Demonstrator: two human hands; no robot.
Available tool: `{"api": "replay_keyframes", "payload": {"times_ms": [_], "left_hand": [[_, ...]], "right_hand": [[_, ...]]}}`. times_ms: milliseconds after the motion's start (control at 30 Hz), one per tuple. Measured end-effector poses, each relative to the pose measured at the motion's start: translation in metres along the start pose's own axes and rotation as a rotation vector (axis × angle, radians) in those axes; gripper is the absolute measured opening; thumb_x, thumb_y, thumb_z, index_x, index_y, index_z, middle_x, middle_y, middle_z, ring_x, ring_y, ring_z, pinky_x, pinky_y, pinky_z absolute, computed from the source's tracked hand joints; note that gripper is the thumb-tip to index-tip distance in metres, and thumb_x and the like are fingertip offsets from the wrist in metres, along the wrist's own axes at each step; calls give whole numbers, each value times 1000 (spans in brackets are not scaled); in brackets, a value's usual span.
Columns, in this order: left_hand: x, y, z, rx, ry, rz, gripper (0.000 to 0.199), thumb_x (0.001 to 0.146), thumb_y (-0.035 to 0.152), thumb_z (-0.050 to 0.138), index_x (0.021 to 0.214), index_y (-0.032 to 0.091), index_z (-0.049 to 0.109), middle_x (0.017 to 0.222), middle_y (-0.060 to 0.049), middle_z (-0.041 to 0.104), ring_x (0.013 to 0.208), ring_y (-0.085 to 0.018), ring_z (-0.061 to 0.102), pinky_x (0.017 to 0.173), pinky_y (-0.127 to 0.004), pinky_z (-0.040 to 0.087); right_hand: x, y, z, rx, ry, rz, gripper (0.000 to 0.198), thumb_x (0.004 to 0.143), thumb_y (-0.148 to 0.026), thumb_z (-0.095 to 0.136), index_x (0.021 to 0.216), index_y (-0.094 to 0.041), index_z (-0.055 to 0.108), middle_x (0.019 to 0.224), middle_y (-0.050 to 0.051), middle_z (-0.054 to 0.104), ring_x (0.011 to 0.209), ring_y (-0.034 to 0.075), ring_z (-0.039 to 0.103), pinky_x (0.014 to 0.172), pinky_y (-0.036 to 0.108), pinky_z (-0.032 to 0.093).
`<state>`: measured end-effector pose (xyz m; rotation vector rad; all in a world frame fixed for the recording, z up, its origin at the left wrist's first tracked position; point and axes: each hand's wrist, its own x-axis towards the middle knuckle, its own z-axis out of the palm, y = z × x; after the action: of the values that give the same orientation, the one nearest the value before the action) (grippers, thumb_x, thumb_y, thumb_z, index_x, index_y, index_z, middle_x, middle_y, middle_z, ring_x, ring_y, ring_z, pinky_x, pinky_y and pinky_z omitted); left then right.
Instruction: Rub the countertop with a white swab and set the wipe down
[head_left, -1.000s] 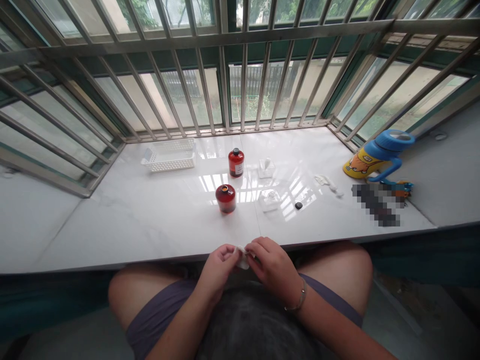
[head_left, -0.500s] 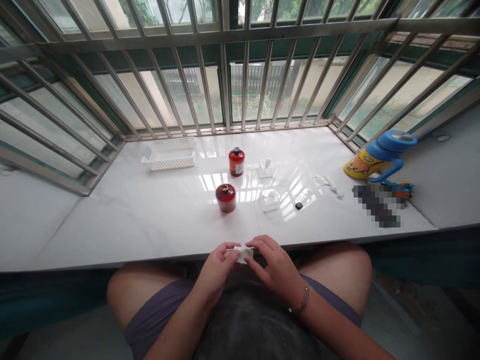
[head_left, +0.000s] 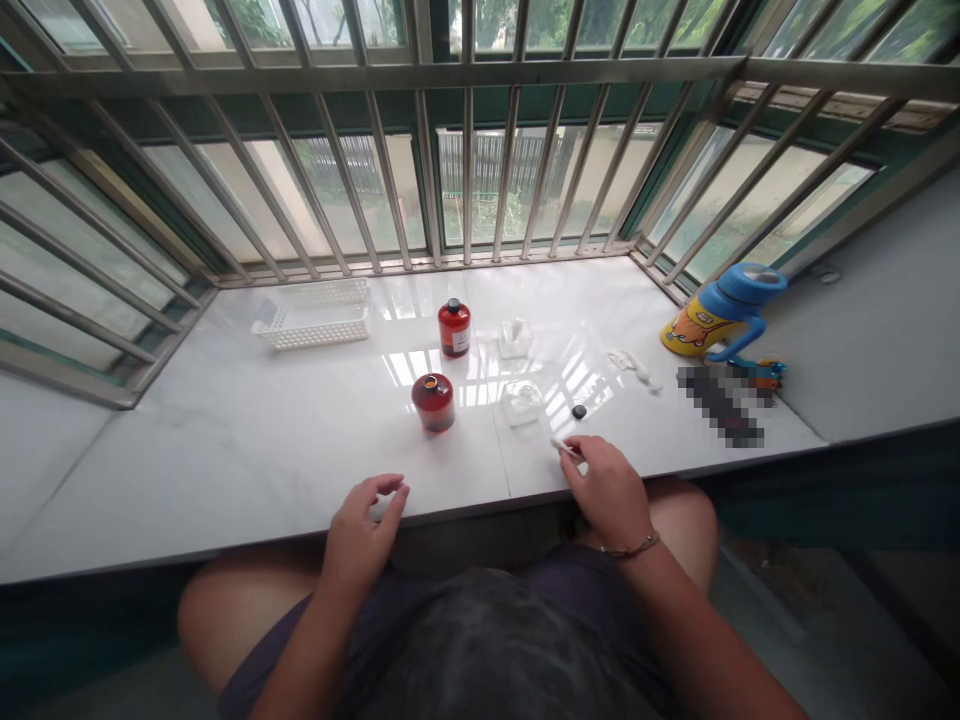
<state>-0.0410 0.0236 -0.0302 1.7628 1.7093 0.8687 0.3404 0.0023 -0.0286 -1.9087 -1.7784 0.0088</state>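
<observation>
My right hand (head_left: 606,485) is above the table's front edge, its thumb and fingers pinching a small white roll (head_left: 564,448), cotton or tissue by its look. Just beyond it a small black cap (head_left: 578,411) lies on the table. My left hand (head_left: 365,525) hovers at the front edge, fingers curved and holding nothing. An uncapped red-brown bottle (head_left: 433,404) stands between the hands, farther in. Behind it is a capped one with a label (head_left: 454,330). To their right sit two clear squarish glass holders, the near one (head_left: 523,403) and the far one (head_left: 515,340), which has something white on top.
A white perforated basket (head_left: 319,318) stands at the back left. Twisted white strips (head_left: 636,370) lie right of the glass holders. A blue and yellow flask (head_left: 712,315) stands at the right, beside a blurred-out dark item (head_left: 720,405). Metal window bars (head_left: 424,180) enclose the back and sides.
My hands have parted from together at the table edge. The right went right with the white piece, now a narrow roll; the left moved left without it. The view shifted slightly.
</observation>
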Motion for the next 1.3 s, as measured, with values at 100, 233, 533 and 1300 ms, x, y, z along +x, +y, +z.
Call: {"api": "replay_keyframes", "payload": {"times_ms": [100, 233, 533, 1300], "left_hand": [[17, -36, -21, 171, 131, 146, 26, 101, 49, 65, 105, 26, 76, 101, -4, 79, 95, -25, 72, 86, -38, 56], [36, -74, -41, 387, 305, 294, 22, 104, 41, 64, 98, 23, 74, 95, -5, 78, 92, -26, 71, 88, -39, 54], [37, -95, -33, 609, 499, 398, 12, 100, 32, 69, 102, 21, 72, 93, -8, 78, 89, -29, 69, 86, -39, 49], [36, -93, -34, 623, 470, 402, 9, 99, 27, 66, 93, 22, 68, 86, -7, 76, 85, -29, 66, 83, -39, 46]], "right_hand": [[2, 32, 2, -182, 22, 1, 15, 103, -29, 59, 107, -19, 70, 100, 12, 76, 91, 29, 68, 87, 40, 49], [-3, 41, 10, -213, -36, -23, 15, 104, -30, 60, 107, -20, 70, 101, 11, 76, 92, 28, 67, 86, 39, 48], [-13, -3, 25, -200, -107, 13, 14, 105, -26, 61, 108, -20, 72, 100, 11, 77, 93, 27, 66, 81, 37, 42], [38, -14, 8, 286, -226, -154, 9, 102, -29, 63, 105, -24, 70, 105, 7, 77, 101, 25, 71, 93, 39, 56]]}}
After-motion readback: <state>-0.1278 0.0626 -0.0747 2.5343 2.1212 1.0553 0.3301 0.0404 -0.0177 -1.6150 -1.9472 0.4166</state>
